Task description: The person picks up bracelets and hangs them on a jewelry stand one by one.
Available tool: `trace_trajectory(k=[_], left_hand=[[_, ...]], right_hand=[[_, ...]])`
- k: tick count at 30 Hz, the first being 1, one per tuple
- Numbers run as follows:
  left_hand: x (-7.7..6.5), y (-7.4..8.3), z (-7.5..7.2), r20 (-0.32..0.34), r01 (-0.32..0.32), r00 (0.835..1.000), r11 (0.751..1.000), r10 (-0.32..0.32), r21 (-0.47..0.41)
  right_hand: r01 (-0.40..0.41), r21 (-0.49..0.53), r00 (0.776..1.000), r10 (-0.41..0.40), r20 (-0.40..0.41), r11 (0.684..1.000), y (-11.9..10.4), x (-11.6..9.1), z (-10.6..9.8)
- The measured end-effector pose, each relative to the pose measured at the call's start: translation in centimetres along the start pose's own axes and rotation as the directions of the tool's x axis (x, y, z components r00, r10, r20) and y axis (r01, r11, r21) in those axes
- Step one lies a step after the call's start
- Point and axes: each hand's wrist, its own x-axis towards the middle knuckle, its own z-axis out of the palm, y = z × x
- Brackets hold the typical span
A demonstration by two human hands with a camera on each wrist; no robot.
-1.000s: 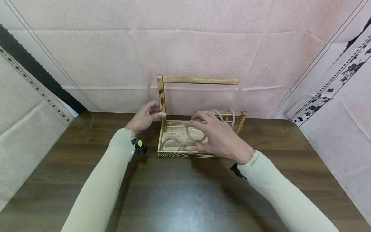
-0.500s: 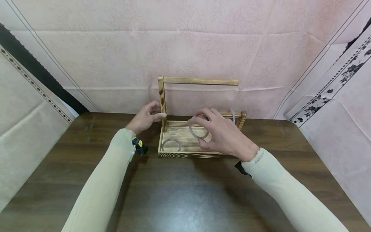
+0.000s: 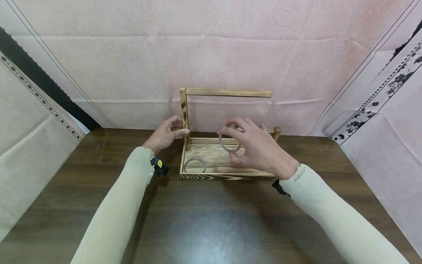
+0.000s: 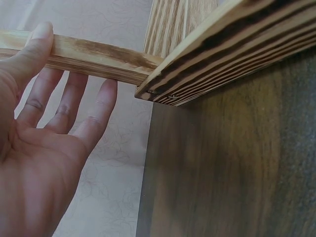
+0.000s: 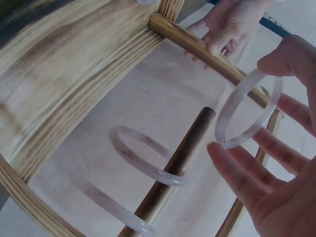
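Note:
A pale, translucent bangle (image 3: 232,151) is pinched upright between the thumb and fingers of my right hand (image 3: 260,148), above the tray of a wooden rack (image 3: 214,162). In the right wrist view this bangle (image 5: 231,107) is close to the free end of a short dark rod (image 5: 196,134), apart from it. Two more bangles hang round that rod, a nearer one (image 5: 139,163) and a blurred one (image 5: 112,206). My left hand (image 3: 166,132) grips the rack's upright post (image 4: 98,55), thumb on one side and fingers on the other. Another bangle (image 3: 195,158) lies in the tray's front left corner.
A long top bar (image 3: 227,92) runs rightward from the post, its right end free. The rack stands at the back of a dark wooden table (image 3: 184,220). Behind it hangs a pale pink patterned cloth (image 3: 211,55).
My right hand has moved right and a little toward the back with the bangle, now covering more of the rod. My left hand has stayed on the post.

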Motion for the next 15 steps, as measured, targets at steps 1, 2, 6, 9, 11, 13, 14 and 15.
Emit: trace_trajectory(k=[1,2,6,9,11,13,14,15], left_hand=[[0.0,0.0,0.0,0.0,0.0,1.0,1.0,0.0,-0.001],[0.0,0.0,0.0,0.001,0.001,1.0,1.0,-0.001,-0.001],[0.0,0.0,0.0,0.001,0.006,1.0,1.0,-0.006,-0.001],[0.0,0.0,-0.1,0.003,0.011,1.0,1.0,-0.011,-0.001],[0.0,0.0,-0.1,0.004,0.013,1.0,1.0,-0.013,0.0],[0.0,0.1,-0.1,0.004,0.015,1.0,1.0,-0.015,0.0],[0.0,0.1,-0.1,0.002,0.016,1.0,1.0,-0.016,0.003],[0.0,0.1,-0.1,0.002,0.016,1.0,1.0,-0.016,0.004]], right_hand=[[-0.002,0.0,1.0,0.002,-0.001,1.0,0.1,0.0,-0.1],[-0.003,0.002,1.0,0.003,-0.005,1.0,0.1,0.1,-0.2],[0.006,0.004,1.0,-0.005,-0.024,1.0,0.5,0.2,-0.4],[0.009,-0.003,0.999,-0.01,-0.037,1.0,0.7,0.2,-0.5],[0.009,-0.006,0.999,-0.009,-0.047,1.0,0.9,0.3,-0.6],[0.008,-0.002,0.998,-0.008,-0.057,1.0,1.0,0.3,-0.6],[0.01,0.0,0.998,-0.01,-0.063,1.0,1.1,0.3,-0.7],[0.011,0.003,0.998,-0.011,-0.067,1.0,1.2,0.3,-0.7]])
